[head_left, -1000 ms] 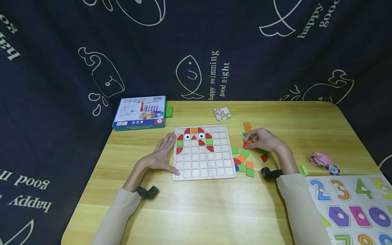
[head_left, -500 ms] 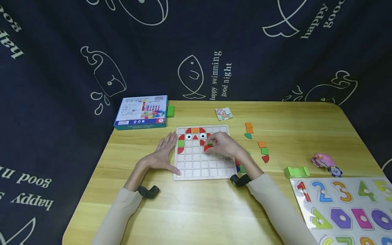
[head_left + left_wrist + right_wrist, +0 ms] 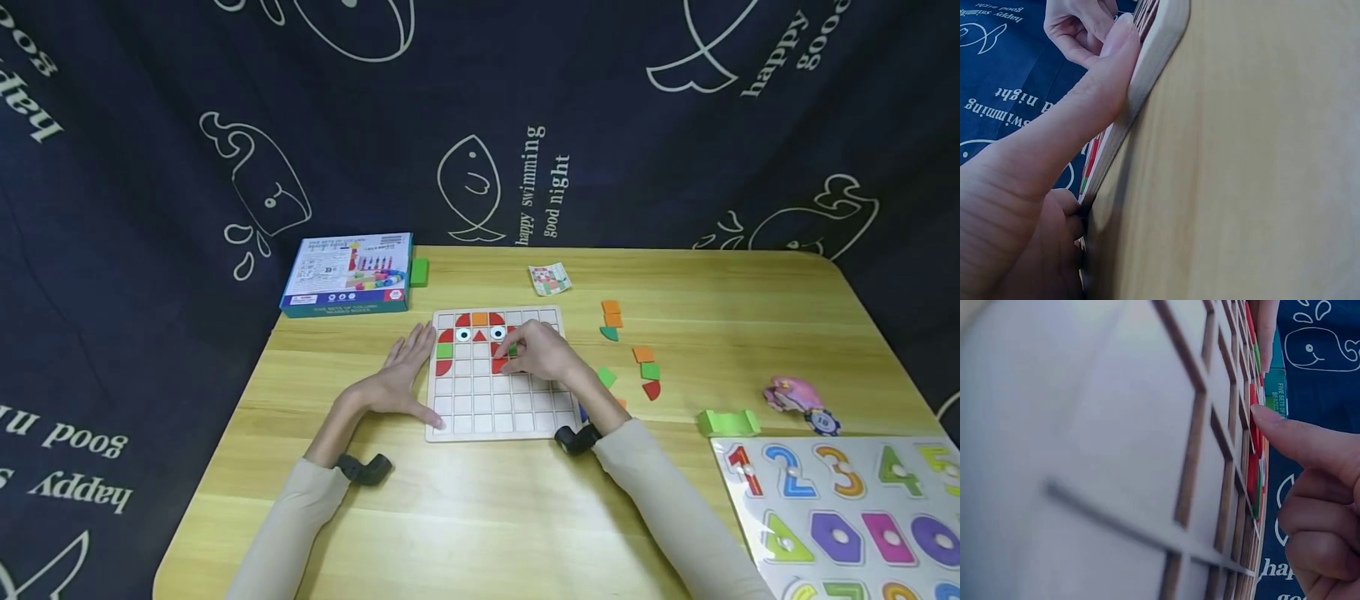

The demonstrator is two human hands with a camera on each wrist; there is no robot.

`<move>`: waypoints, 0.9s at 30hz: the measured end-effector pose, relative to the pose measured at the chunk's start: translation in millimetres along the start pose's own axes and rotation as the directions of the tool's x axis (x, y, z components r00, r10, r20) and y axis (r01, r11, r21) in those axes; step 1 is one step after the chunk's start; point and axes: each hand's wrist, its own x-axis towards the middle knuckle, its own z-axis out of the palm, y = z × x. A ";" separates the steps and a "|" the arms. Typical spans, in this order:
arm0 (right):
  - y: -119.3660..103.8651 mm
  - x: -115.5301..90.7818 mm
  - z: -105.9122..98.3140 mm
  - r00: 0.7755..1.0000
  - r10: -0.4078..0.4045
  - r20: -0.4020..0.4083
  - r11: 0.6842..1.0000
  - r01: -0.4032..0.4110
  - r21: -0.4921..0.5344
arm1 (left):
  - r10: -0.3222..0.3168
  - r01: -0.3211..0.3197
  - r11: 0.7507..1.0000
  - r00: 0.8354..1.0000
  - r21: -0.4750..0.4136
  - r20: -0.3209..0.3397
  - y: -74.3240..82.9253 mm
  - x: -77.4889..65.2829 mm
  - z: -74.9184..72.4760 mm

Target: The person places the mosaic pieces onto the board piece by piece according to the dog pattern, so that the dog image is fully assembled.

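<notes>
Whale-print cloth (image 3: pixel 360 158) hangs behind wooden surface (image 3: pixel 480 521). Grid board (image 3: pixel 501 406) seems part-done: some 11-o'clock cells filled, bottom rows bare, loose pcs. (image 3: pixel 649 371) at 3 o'clock. R hand (image 3: pixel 546 350) pinches red pc. (image 3: pixel 498 366) near centre; L hand (image 3: pixel 392 388), fingers spread, touches 9-o'clock edge.

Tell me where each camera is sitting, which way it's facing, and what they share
Head: worn on the head, facing forward and down at the table, grid board and dark printed cloth; the left hand, right hand and sleeves show.
Left wrist: worn there, looking along the board's edge; the left hand is close up, the right beyond it.
Right wrist: worn there, looking low across the board toward a red piece the right hand touches; part of the left hand shows at the top.
Both wrist views share the board, cloth and both hands.
</notes>
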 end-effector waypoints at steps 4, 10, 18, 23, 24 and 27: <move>2.5 2.1 1.9 1.000 -0.005 0.016 0.999 0.004 0.054 | 0.003 -0.003 1.000 1.000 0.002 0.001 0.3 0.5 0.4; 6.0 -0.1 -5.4 0.999 0.003 0.052 0.989 -0.011 0.150 | 0.002 -0.002 1.000 1.000 -0.004 -0.003 0.6 0.1 0.3; 35.1 -38.1 -64.0 0.988 0.114 -0.104 0.984 -0.098 0.146 | 0.004 -0.004 1.000 1.000 0.001 -0.002 0.9 0.3 0.1; 68.5 -67.0 -95.0 0.967 0.208 -0.147 0.969 -0.182 0.170 | 0.008 -0.008 1.000 1.000 0.007 -0.007 0.6 0.3 0.5; 75.0 -71.6 -98.8 0.966 0.219 -0.140 0.966 -0.194 0.172 | 0.011 -0.011 1.000 1.000 0.006 -0.008 0.4 0.3 0.8; 89.5 -83.3 -105.8 0.965 0.241 -0.101 0.961 -0.223 0.162 | 0.018 -0.018 1.000 1.000 0.010 -0.011 0.5 0.4 1.5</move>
